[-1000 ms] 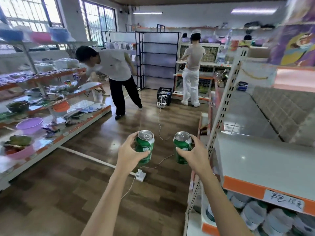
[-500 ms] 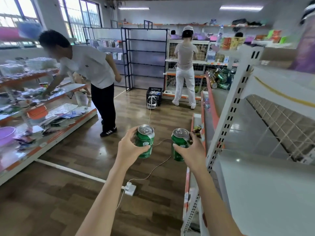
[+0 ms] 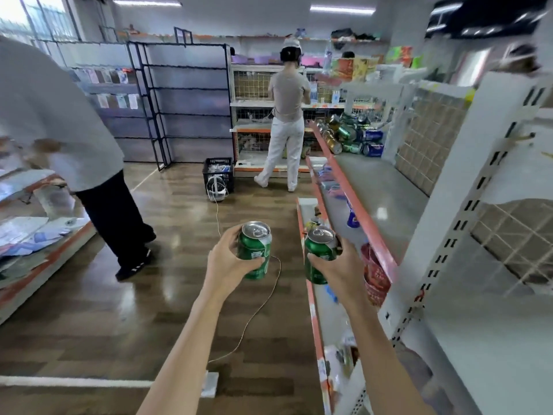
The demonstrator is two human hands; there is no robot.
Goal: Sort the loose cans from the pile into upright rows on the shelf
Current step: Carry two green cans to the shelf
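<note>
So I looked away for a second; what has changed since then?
The view swung right along the aisle, bringing the can pile on the shelf into sight. The left hand and right hand still grip their upright green cans.

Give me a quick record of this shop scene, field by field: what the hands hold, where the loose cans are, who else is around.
left hand: grips an upright green can
right hand: grips a second green can, also upright
can pile: loose cans lying jumbled at the far end of the grey shelf
shelf state: no upright rows visible on it
people: one in white trousers facing the back shelves; one in dark trousers at left
floor: white cable, black crate
</note>
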